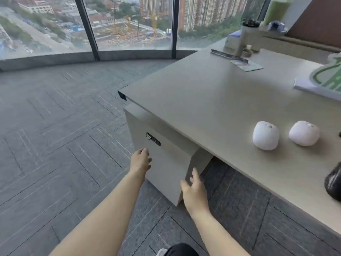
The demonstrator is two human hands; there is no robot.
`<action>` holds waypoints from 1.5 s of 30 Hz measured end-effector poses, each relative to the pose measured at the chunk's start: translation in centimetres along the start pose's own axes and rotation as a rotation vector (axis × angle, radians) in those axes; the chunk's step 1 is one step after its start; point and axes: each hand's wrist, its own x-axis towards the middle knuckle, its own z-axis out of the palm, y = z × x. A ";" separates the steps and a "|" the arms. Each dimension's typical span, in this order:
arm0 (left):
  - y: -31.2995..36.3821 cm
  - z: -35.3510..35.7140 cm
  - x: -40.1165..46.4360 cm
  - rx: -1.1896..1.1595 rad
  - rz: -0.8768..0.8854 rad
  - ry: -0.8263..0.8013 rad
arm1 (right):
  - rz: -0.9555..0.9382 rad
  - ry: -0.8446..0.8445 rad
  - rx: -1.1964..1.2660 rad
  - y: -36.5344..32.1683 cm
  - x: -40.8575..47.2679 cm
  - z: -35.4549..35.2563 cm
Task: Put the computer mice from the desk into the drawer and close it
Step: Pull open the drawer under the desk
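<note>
Two computer mice lie side by side on the grey desk (212,100): a white mouse (265,135) and a pale pink mouse (304,133) to its right. Under the desk's left end stands a grey drawer cabinet (168,167) with a black lock (152,139), and its front is shut. My left hand (141,160) touches the left edge of the cabinet front, fingers curled against it. At the cabinet's lower right corner my right hand (194,187) rests with fingers spread. Neither hand holds anything.
A black object (334,183) sits at the desk's right edge. A green and white mat (326,76), papers (246,64), a ruler-like strip (222,53) and a cup (245,40) lie further back. Grey carpet spreads to the left below large windows.
</note>
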 end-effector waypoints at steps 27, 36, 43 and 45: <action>-1.0 -6.4 0.4 -0.387 -0.099 0.274 | 0.027 -0.230 -0.047 2.1 -3.2 2.4; -5.2 -17.7 -6.0 -0.415 -0.084 0.374 | -0.030 -0.563 -0.210 3.0 -11.0 7.4; -7.5 -23.0 -8.3 -0.408 -0.041 0.372 | -0.064 -0.619 -0.313 3.2 -15.1 10.0; -8.0 -23.8 -8.5 -0.389 -0.042 0.370 | -0.081 -0.627 -0.310 3.2 -15.8 10.4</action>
